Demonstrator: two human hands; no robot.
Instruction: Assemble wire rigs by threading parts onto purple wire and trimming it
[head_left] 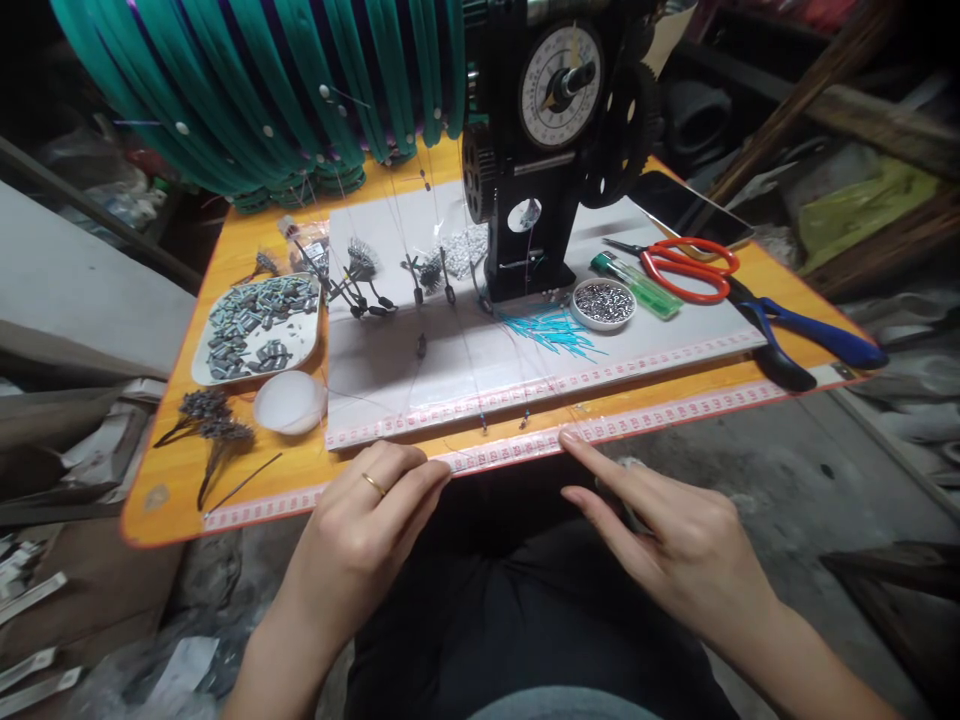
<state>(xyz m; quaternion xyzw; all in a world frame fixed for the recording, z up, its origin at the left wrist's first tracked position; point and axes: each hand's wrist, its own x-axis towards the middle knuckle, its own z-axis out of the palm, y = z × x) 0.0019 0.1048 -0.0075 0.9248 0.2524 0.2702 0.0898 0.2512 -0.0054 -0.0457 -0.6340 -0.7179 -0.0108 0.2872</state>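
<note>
My left hand (375, 510), with a gold ring on one finger, rests at the table's front edge. Its thumb and index finger are pinched together over the measuring tape (510, 450) fixed along that edge; what they grip, if anything, is too fine to make out. My right hand (667, 530) has its index fingertip on the same tape further right. The thumb stands apart below it, and the other fingers are curled and partly hidden. Between the hands, two small dark beads (525, 418) on thin lines hang close above the tape.
A black geared machine (536, 230) with a dial and a green-wrapped drum (262, 90) stands behind. Around it are a tray of metal pieces (304, 345), a white bowl (291, 402), blue strips (551, 330), a dish (604, 322), a lighter (637, 285), scissors (686, 270) and pliers (817, 335).
</note>
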